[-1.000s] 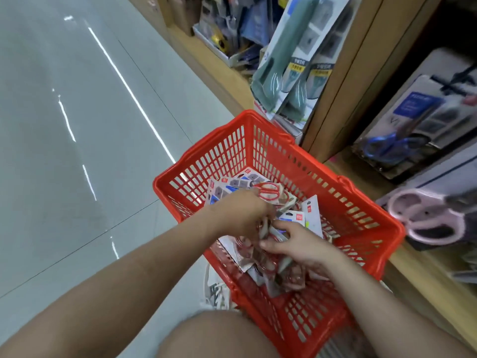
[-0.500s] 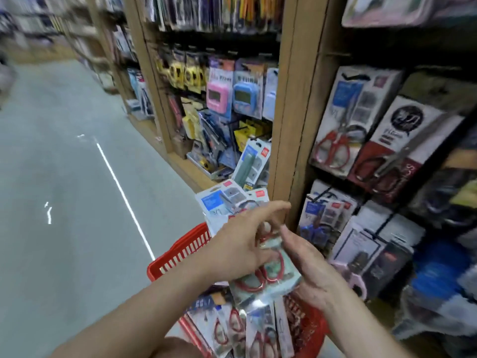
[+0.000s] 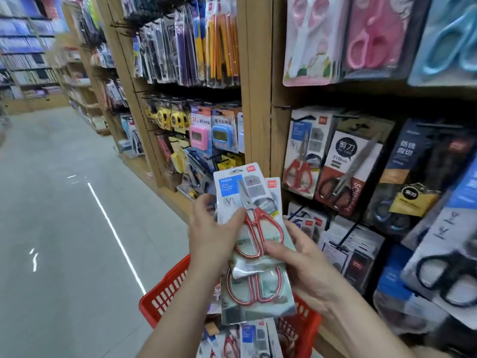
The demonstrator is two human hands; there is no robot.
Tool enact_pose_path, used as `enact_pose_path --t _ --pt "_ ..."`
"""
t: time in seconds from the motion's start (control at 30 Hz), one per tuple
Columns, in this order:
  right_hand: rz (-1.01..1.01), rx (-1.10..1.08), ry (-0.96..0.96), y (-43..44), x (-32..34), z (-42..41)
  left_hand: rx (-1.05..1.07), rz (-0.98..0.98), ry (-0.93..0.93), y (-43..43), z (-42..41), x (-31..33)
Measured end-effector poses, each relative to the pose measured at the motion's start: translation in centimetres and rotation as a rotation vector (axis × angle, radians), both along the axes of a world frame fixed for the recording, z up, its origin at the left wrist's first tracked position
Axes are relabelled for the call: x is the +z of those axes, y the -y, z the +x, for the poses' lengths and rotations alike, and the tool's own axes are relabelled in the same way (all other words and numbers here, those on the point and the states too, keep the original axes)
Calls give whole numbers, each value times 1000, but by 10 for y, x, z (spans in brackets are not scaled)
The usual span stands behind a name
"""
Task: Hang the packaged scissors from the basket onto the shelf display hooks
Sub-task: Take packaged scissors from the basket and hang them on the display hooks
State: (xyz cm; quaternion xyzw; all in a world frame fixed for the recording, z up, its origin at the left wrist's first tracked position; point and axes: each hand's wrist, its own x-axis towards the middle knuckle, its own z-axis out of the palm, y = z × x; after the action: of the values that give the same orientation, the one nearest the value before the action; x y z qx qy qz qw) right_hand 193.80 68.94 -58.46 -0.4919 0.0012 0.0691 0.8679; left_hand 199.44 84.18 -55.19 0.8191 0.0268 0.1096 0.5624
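Observation:
Both hands hold a small stack of packaged red-handled scissors (image 3: pixel 254 228) upright above the red basket (image 3: pixel 165 293). My left hand (image 3: pixel 211 233) grips the stack's left edge, thumb across the front pack. My right hand (image 3: pixel 296 259) grips the right side, thumb on the scissor handles. A second pack (image 3: pixel 255 293) hangs lower behind the first. More scissor packs (image 3: pixel 247 339) lie in the basket. On the shelf to the right, a matching pack of red scissors (image 3: pixel 303 153) hangs on a display hook (image 3: pixel 282 107).
Wooden shelving lines the right side, full of hanging goods: pink and blue scissors at the top, black and blue scissor packs lower right, timers and tape measures further back. A wooden upright (image 3: pixel 258 86) divides the bays. Grey aisle floor (image 3: pixel 64 228) stretches left.
Both hands lifted a stack of scissor packs out of the basket and raised it toward the shelf. My view tilted up from the basket to the display hooks.

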Motion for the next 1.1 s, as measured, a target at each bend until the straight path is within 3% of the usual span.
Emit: enact_pose_path --t 0.07,0.13,0.37,0.6,0.87,1.0,1.1 --pt "-162 -14 34 4 2 0 -137 -396 -276 3 -2 2" --pt "-304 -29 60 6 -1 1 -162 -559 -327 9 -5 -2" --pt "-551 -90 254 7 1 -5 -29 -625 -166 16 0 -5" --pt "-609 -88 191 5 -11 -11 100 -658 -122 9 4 -7" --pt "-707 -237 156 10 -13 -10 133 -722 -79 -1 10 -11" --pt "-693 -350 126 26 -8 -10 358 -469 90 -36 27 -9" --pt "-708 -392 119 38 -5 -12 325 -437 94 -49 27 -5"
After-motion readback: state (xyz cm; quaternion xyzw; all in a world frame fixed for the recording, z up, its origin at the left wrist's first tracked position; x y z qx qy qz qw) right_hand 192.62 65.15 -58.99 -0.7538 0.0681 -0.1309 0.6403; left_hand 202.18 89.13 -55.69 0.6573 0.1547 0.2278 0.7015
